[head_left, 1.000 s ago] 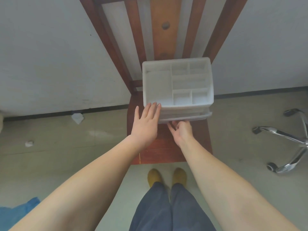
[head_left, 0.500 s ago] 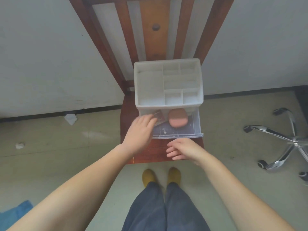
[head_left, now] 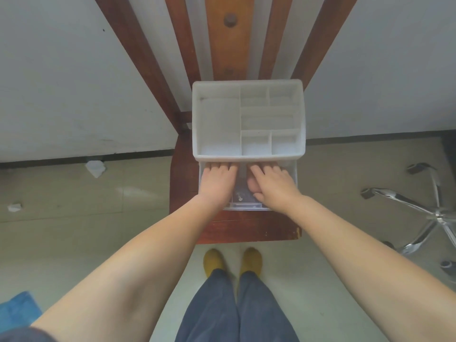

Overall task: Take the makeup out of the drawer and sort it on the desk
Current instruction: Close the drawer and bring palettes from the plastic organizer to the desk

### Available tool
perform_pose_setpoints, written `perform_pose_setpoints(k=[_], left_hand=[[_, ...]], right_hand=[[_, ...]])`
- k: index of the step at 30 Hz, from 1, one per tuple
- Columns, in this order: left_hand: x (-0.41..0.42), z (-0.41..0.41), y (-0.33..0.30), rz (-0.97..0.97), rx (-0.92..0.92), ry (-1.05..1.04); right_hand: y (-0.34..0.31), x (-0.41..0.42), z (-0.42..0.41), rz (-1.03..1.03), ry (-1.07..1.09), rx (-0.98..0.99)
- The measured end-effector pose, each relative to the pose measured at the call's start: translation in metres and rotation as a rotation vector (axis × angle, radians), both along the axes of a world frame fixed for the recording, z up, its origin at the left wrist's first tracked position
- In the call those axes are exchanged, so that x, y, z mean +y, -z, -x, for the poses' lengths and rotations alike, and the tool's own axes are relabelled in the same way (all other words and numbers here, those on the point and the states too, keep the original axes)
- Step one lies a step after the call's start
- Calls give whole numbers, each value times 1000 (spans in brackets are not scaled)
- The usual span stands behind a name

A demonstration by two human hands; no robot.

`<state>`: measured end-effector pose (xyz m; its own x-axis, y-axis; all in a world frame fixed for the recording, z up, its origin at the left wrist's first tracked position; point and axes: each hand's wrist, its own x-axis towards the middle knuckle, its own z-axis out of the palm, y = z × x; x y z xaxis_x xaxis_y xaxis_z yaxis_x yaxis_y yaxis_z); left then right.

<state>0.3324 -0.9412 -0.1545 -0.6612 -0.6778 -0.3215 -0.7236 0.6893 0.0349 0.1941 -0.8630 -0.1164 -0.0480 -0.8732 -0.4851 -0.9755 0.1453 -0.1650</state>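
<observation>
Left hand [head_left: 217, 181] and right hand [head_left: 272, 185] both reach into the open drawer [head_left: 246, 204], fingertips hidden under the organiser [head_left: 248, 119]; I can't tell what they grip. Makeup sits inside, mostly covered. Risk: tugging could drag the organiser off the chair [head_left: 246, 230]. No readable labels.

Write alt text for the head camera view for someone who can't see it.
Seen from above, a person's left hand and right hand reach into the pulled-out clear drawer of a white organizer, fingertips hidden under its compartmented top. The organizer sits on a wooden chair.
</observation>
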Motion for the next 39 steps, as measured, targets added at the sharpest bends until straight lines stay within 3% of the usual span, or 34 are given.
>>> perform_pose_setpoints(k=[3,7,10,13,15,17,29,33,39], left_hand=[[-2,-5,-6,-29,-30,59],[-8,-16,-22,-270,57,17],[0,-26,-53,-441,237,-89],[26,-46,-82,-689,328,-227],[45,-60,-85,-990,232,-324],[55,-68,-76,-1136,118,-387],[-13,-35,-63,-1031,181,-480],[-22,-28,-73,-924,141,-392],[-3,-56,-106,-731,87,-404]], right_hand=[[-4,8,6,11,83,-116],[-34,20,17,33,382,-505],[-61,39,22,-199,551,-815],[-72,64,12,-523,466,-814],[-64,76,3,-601,487,-753],[-55,77,1,-595,550,-743],[-41,12,29,-398,520,-600],[-41,-6,31,-365,487,-512],[-75,-6,2,-239,284,-397]])
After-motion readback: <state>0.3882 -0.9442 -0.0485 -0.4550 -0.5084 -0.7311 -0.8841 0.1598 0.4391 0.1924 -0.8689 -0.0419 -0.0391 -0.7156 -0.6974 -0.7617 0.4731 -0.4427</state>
